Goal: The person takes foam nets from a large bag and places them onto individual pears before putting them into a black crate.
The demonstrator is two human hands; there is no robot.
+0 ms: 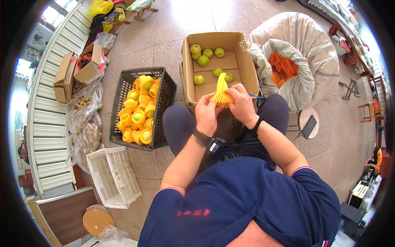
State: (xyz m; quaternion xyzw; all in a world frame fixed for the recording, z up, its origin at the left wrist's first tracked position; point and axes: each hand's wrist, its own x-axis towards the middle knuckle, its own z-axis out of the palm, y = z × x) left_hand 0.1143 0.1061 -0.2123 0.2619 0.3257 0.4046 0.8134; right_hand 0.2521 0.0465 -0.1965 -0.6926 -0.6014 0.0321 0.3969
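Both left hand (207,114) and right hand (242,107) pinch a yellow foam net (222,92); its inside is hidden.

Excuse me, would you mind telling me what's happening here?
A person has a yellow foam net between the left-hand grip and the right-hand grip, over the near edge of a cardboard box. Whether anything is inside that net can't be told. Several bare green fruits lie in the box, while the black crate to the left holds many fruits in yellow nets.
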